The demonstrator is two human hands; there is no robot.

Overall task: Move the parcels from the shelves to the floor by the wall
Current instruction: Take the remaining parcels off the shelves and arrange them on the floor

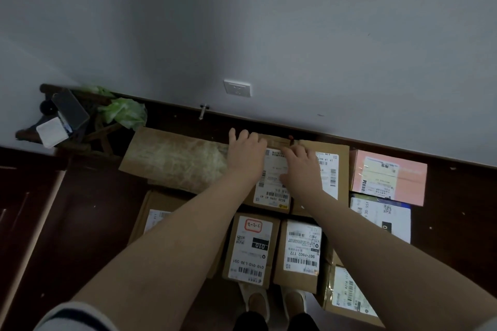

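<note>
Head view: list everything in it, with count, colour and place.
brown parcels: at least seven, brown, floor by the wall
pink parcel: one, pink, right, against the skirting
white parcel: one, white, in front of the pink one
socket: one, white, on the wall
plastic bag: one, green, left, by the wall
slippers: two, pale, bottom edge
left hand: grips a labelled brown parcel's far edge
right hand: on the same parcel's label

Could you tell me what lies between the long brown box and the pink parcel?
In the head view: a small labelled box and, beside it, a wider labelled box.
</note>
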